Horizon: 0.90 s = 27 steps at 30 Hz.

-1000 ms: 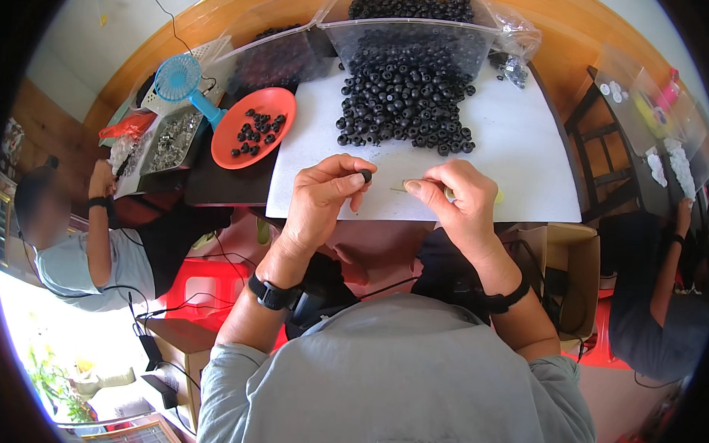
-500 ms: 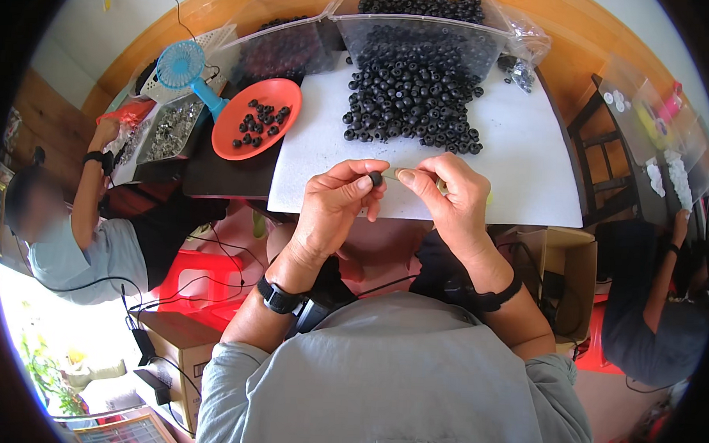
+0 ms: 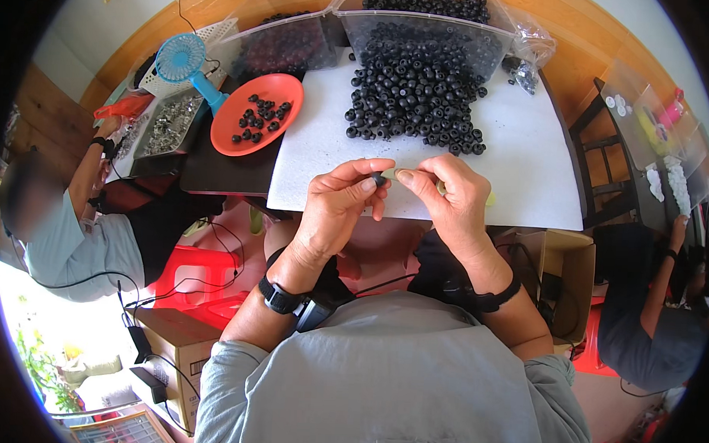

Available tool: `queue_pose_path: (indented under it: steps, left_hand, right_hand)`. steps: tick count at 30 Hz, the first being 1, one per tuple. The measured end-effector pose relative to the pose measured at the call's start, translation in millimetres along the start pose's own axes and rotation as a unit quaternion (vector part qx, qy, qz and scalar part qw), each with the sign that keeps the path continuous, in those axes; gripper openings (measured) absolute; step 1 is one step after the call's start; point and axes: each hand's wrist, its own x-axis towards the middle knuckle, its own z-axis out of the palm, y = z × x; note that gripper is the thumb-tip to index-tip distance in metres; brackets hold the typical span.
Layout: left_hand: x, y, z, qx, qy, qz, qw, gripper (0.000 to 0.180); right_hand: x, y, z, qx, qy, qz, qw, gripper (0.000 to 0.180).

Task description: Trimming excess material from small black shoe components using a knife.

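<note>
My left hand [image 3: 336,199] pinches a small round black bead [image 3: 378,178] between thumb and fingertips, above the near edge of the white sheet. Opposite it, my right hand [image 3: 458,200] is closed on a thin pale tool [image 3: 389,173], its tip against or very close to the bead. A yellow-green bit shows beside the right palm, perhaps the tool's other end. Beyond my hands spreads a heap of black beads [image 3: 413,102] with holes. An orange-red plate [image 3: 284,88] to the left carries several more of them.
Clear plastic bins [image 3: 424,19] of black beads stand behind the heap, with a plastic bag [image 3: 530,44] beside them. A blue fan [image 3: 181,57] and a metal tray [image 3: 192,130] of small shiny parts are at left. People work on both sides; a cardboard box [image 3: 575,268] sits below right.
The bead has turned slightly in my left fingers, and the pale tool shows a little more. At left, the other person's arm has moved slightly.
</note>
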Motion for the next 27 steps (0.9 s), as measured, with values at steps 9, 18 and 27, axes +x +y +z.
queue_pose_path:
  steps: [9, 18, 27]
  left_hand:
    - [0, -3, 3, -0.016, 0.018, 0.010, 1.000, 0.024]
    - [-2, -3, 8, 0.006, 0.050, 0.013, 0.999, 0.021]
    - [-2, -6, 6, 0.013, 0.028, 0.013, 0.999, 0.026]
  right_hand:
    - [-1, 3, 2, -0.020, -0.002, -0.032, 0.999, 0.029]
    - [-3, 4, 1, -0.039, -0.022, -0.100, 0.994, 0.028]
    - [0, -1, -4, 0.047, 0.013, 0.019, 0.999, 0.023]
